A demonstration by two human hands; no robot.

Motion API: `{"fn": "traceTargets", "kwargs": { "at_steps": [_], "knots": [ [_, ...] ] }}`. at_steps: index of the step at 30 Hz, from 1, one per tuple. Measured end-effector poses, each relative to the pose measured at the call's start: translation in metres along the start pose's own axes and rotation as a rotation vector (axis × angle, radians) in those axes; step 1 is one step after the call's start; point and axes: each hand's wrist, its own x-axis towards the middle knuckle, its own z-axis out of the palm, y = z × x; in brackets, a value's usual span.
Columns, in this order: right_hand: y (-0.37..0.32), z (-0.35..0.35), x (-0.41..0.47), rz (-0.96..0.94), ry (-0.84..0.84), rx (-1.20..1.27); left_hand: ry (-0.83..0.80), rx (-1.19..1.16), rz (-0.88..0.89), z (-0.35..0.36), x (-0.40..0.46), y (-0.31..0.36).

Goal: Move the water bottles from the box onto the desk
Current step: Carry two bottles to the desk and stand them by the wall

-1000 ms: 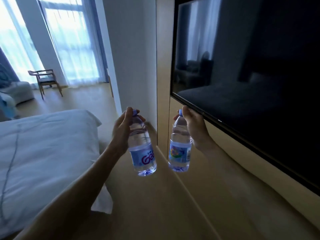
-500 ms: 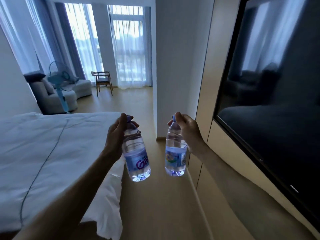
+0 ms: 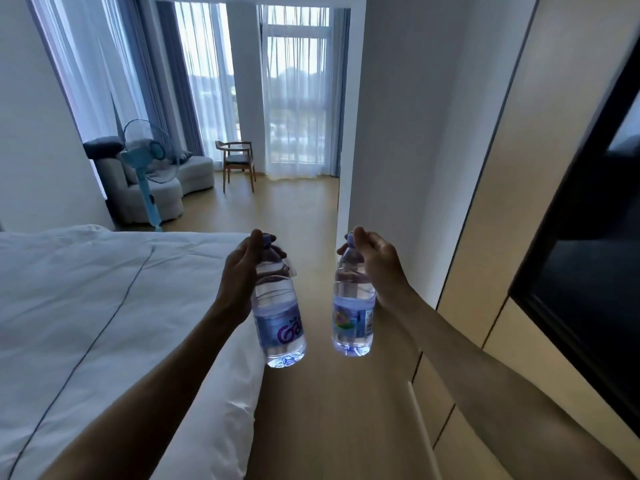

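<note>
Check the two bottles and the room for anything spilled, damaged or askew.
Nothing stands out. The left hand and right hand each hold a capped water bottle by the neck, left bottle and right bottle hanging upright, no drips visible. The bed and floor look tidy.

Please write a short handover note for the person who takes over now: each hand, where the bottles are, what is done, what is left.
Left hand: grips one bottle at the neck.
Right hand: grips the other bottle at the neck.
Both bottles hang upright in the air over the floor, between the bed and the wall panel with the TV.
Done: two bottles are out of the box. The box is not in view.
Left: no desk is in view; carry both bottles to it and set them down. How many bottles remain in the box cannot be told.
</note>
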Motion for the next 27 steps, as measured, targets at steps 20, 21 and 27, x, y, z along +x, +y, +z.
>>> {"fn": "traceTargets", "kwargs": {
  "at_steps": [20,21,27],
  "knots": [
    [0.089,0.007,0.389,-0.065,0.016,-0.005,-0.026,0.004,0.006,-0.012,0.371,-0.108],
    [0.093,0.006,0.414,-0.073,0.003,-0.009,-0.023,0.001,0.004,-0.010,0.392,-0.113],
    [0.106,0.004,0.557,-0.107,-0.052,-0.011,0.016,0.006,0.005,-0.004,0.515,-0.133]
  ]
}}
